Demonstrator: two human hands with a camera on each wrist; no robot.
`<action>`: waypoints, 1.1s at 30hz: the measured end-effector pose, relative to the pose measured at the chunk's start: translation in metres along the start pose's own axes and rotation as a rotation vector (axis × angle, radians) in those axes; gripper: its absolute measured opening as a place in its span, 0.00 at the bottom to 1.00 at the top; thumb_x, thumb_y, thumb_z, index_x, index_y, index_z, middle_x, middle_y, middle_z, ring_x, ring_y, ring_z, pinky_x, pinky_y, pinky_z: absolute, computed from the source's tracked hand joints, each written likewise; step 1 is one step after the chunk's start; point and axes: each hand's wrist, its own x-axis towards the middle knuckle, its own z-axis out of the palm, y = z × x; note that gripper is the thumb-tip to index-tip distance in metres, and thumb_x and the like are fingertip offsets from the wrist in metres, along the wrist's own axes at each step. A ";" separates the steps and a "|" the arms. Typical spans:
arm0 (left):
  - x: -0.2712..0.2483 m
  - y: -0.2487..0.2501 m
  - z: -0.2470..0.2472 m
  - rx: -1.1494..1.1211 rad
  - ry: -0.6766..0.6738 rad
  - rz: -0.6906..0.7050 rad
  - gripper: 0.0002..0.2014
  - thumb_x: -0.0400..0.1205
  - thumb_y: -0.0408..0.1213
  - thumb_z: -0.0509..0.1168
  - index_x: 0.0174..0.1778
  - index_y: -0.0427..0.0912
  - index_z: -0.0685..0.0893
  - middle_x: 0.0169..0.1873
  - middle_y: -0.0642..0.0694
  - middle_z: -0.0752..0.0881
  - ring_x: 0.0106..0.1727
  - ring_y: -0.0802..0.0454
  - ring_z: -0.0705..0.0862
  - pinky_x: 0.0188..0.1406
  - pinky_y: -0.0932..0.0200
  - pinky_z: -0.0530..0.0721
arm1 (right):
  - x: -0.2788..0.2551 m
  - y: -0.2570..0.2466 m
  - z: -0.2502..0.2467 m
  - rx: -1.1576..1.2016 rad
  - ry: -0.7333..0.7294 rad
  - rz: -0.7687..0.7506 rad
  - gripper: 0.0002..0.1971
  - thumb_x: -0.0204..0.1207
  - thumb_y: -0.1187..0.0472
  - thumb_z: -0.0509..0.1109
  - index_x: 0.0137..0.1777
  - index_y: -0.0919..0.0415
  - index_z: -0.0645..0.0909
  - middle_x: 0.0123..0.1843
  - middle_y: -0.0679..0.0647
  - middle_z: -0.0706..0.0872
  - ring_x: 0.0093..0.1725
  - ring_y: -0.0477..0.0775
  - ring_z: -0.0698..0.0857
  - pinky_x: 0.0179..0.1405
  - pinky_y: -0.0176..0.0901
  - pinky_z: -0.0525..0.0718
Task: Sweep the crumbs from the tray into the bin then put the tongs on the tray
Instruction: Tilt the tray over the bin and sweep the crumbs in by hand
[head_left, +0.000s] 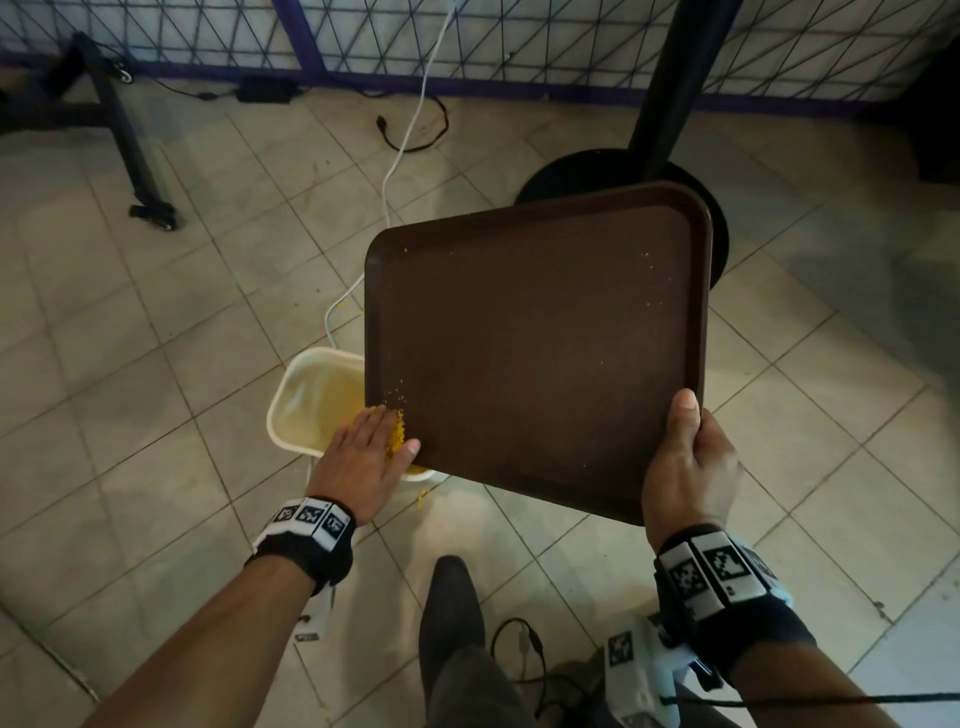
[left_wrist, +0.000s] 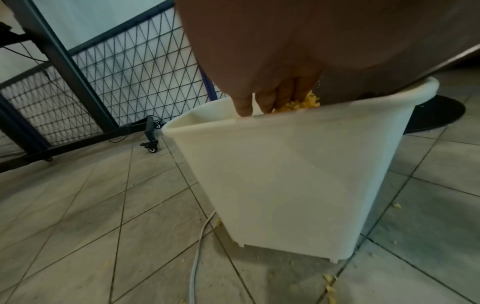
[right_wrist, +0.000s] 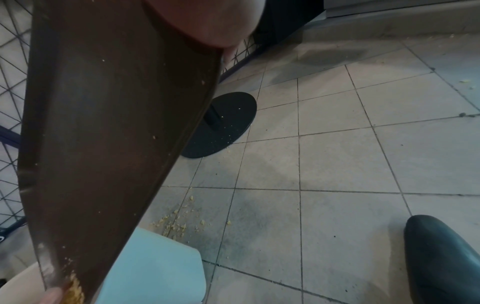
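Floor crumbs beside bin show only wrist-side

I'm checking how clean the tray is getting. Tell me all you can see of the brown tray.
The brown tray is a rounded-corner rectangle with a raised rim, plastic by its look. It is held tilted over the white bin, its low corner above the opening. The right hand grips its near edge, thumb on top. The left hand lies flat at the low corner, against a heap of yellow crumbs. A few specks dot the rest of the surface.
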 end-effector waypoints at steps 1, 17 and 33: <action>-0.003 0.001 -0.004 -0.013 0.029 -0.005 0.36 0.84 0.63 0.38 0.83 0.44 0.61 0.83 0.44 0.62 0.84 0.47 0.57 0.82 0.44 0.56 | 0.000 -0.001 -0.001 0.006 0.000 -0.002 0.28 0.84 0.40 0.49 0.38 0.63 0.78 0.31 0.56 0.81 0.36 0.64 0.81 0.38 0.58 0.81; 0.002 0.016 0.010 -0.017 0.057 0.013 0.42 0.81 0.67 0.32 0.85 0.42 0.54 0.85 0.44 0.55 0.86 0.49 0.50 0.84 0.43 0.50 | 0.007 -0.006 -0.007 0.030 0.052 0.021 0.26 0.83 0.39 0.50 0.42 0.59 0.80 0.37 0.54 0.83 0.40 0.61 0.83 0.43 0.58 0.83; -0.015 0.007 0.003 0.140 0.056 0.077 0.39 0.83 0.63 0.32 0.83 0.44 0.63 0.84 0.47 0.61 0.85 0.50 0.52 0.84 0.48 0.48 | 0.012 -0.009 -0.012 0.001 0.049 -0.021 0.28 0.84 0.41 0.51 0.39 0.64 0.78 0.34 0.57 0.82 0.38 0.64 0.81 0.39 0.56 0.81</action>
